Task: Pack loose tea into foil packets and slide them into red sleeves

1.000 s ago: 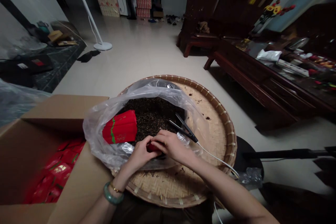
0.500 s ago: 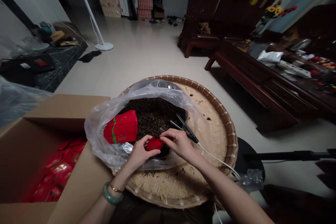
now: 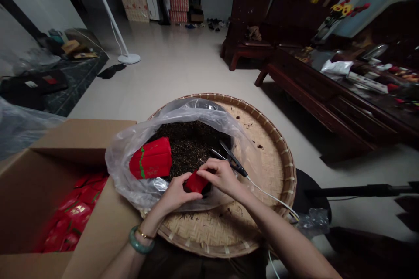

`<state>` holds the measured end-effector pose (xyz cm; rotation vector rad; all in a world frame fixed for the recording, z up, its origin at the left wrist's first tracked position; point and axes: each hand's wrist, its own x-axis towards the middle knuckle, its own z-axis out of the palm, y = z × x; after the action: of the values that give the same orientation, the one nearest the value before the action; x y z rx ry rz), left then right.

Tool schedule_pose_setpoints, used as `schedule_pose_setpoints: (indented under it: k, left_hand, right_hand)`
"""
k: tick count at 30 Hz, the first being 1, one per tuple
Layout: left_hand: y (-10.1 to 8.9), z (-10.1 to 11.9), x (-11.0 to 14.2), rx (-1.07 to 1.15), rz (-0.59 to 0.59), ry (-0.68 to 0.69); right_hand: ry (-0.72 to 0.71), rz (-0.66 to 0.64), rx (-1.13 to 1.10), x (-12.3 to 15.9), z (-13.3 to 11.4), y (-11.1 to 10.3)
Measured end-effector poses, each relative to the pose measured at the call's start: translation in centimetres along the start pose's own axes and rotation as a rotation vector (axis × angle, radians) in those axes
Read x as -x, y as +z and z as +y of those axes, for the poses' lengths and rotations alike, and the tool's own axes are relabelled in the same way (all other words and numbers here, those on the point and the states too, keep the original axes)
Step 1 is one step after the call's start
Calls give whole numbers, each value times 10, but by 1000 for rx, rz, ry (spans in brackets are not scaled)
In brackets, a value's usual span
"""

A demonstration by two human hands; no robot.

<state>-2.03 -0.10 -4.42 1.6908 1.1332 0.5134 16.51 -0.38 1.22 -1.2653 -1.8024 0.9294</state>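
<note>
Between my two hands is a small red packet (image 3: 195, 182). My left hand (image 3: 176, 192) is closed on its left and lower side, thumb along the bottom edge. At its top edge, my right hand (image 3: 218, 176) pinches the packet. Both hands are over an open clear plastic bag (image 3: 122, 152) that holds dark dried leaves, like loose tea (image 3: 190, 144). A stack of red packets (image 3: 151, 158) with a green stripe lies on the leaves to the left. Just beyond my right hand, a black hand-held sealer (image 3: 234, 161), resembling a hair straightener, rests with its jaws apart.
Under the bag is a round woven bamboo tray (image 3: 290, 174) with scattered leaf bits. An open cardboard box (image 3: 85, 133) at the left holds several red packets (image 3: 78, 211). A white cord (image 3: 270, 199) runs over the tray's right rim. Dark wooden furniture (image 3: 314, 96) stands at the right.
The red packet has tilted up and shows more of its flat face. My left hand has shifted slightly, and my right hand stays at the packet's top edge.
</note>
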Motion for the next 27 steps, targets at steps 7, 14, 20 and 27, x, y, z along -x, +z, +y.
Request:
schedule_pose_setpoints:
  k: [7,14,20,27]
  left_hand:
    - [1,1,-1,33,86,-38]
    - [-1,5,-1,87,106,-14]
    - [0,7,1,194,2,-138]
    - [-5,11,-3,166,-38,-114]
  right_hand:
    - [77,273,-33,-7,5,-18]
    - [-106,-8,66,6,-5,-2]
    - [11,126,-33,-3,1,-11]
    - [100,50,-82,-5,5,-28]
